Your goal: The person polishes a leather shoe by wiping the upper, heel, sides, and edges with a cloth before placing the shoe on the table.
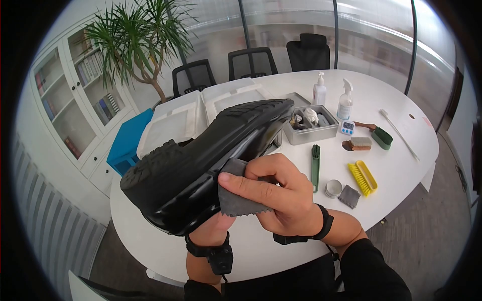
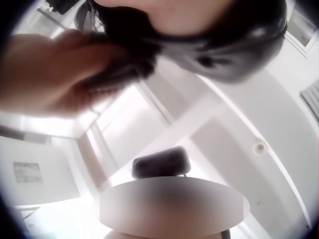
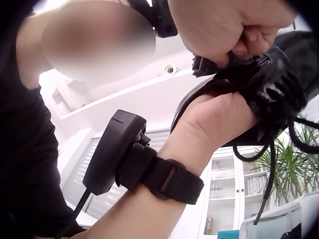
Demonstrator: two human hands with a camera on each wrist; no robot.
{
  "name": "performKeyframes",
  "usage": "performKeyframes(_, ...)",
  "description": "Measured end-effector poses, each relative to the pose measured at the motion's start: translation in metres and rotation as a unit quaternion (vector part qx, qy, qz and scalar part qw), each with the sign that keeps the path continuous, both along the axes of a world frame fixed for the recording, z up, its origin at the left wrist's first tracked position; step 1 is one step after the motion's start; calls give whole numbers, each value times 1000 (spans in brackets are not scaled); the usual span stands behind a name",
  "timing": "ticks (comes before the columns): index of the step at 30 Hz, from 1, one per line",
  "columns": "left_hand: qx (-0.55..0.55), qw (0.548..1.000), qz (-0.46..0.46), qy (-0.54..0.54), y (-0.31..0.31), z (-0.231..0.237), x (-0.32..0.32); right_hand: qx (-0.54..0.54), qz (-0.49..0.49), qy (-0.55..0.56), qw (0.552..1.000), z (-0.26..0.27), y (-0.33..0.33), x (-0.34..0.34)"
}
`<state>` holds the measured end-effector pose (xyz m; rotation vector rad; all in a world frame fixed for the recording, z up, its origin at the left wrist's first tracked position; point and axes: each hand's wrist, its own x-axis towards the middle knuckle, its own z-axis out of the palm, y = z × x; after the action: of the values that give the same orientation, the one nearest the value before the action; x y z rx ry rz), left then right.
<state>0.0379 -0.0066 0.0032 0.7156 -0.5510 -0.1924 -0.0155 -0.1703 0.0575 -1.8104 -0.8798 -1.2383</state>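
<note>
A glossy black shoe (image 1: 193,170) is held up tilted over the table, its dark sole facing the head camera. The left hand (image 1: 210,230) supports it from below; in the right wrist view that hand (image 3: 219,117) reaches into the shoe's opening, its fingers hidden inside. Between thumb and curled fingers, the right hand (image 1: 283,193) pinches a grey cloth (image 1: 241,198) with a zigzag edge, against the shoe's side. Black laces (image 3: 271,174) dangle from the shoe (image 3: 294,69). The left wrist view shows the right hand (image 2: 55,69) blurred beside the shoe (image 2: 224,55).
On the white table (image 1: 281,251) are a metal box (image 1: 311,131), two bottles, a timer (image 1: 347,127), several brushes, a round tin (image 1: 333,188) and another grey cloth (image 1: 349,196). White bins (image 1: 170,123) and a blue box (image 1: 129,138) stand behind the shoe.
</note>
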Motion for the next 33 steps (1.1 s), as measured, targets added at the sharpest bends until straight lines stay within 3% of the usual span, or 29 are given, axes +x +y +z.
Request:
performKeyframes(20,106,991,31,-79,6,11,-15,-45,-10,-43,998,-5,10,4)
performKeyframes(22,211,961,135,-119,5,14,-18,-44,-10,-42,998,-5,10,4)
performKeyframes(33,95,990,42,-98,5,13,-16,-54,13,-32,998,-1,5,3)
